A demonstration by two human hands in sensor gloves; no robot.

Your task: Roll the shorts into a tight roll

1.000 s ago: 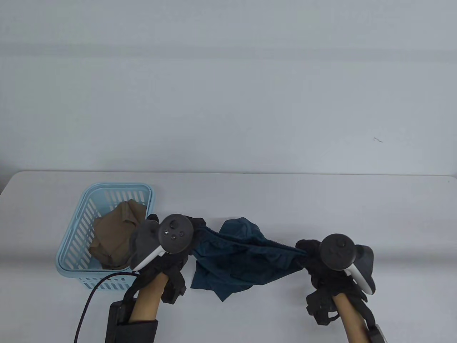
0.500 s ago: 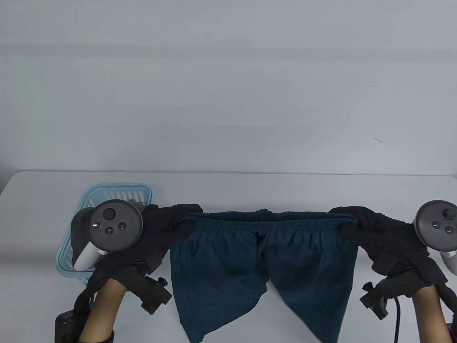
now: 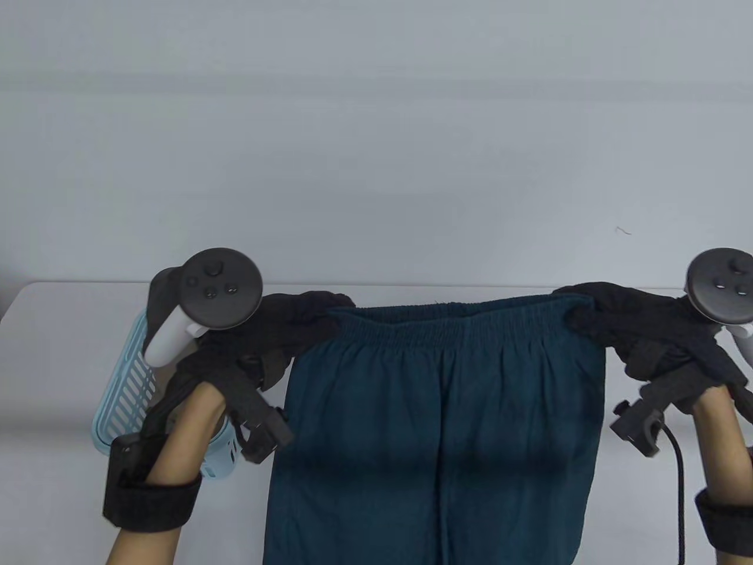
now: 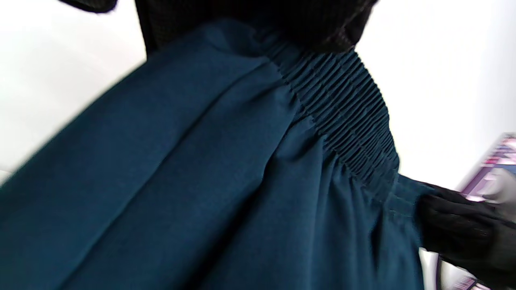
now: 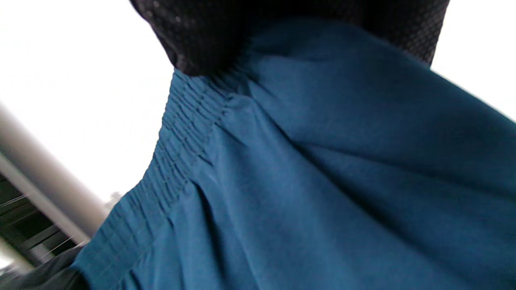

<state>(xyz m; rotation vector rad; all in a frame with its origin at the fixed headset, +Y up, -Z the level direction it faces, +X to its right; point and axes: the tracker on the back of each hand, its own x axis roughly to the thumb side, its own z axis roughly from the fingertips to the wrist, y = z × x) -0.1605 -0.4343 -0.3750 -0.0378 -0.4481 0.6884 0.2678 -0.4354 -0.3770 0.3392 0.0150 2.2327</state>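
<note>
Dark teal shorts [image 3: 435, 429] with an elastic waistband hang spread out above the table, legs down toward the bottom edge. My left hand [image 3: 306, 315] grips the left end of the waistband and my right hand [image 3: 594, 312] grips the right end, stretching it level. The left wrist view shows the shorts [image 4: 201, 173] close up under my left fingers [image 4: 258, 20], with my right hand [image 4: 463, 237] at the far end. The right wrist view shows the same cloth [image 5: 322, 181] held by my right fingers [image 5: 209, 36].
A light blue slotted basket [image 3: 126, 400] stands on the white table [image 3: 53, 365] at the left, mostly hidden behind my left arm. A black cable [image 3: 679, 488] hangs from my right wrist.
Both hands have lifted the shorts up and away from me, from a bunched heap into a flat hanging spread. The hands moved apart, then rose; my left arm now covers the basket.
</note>
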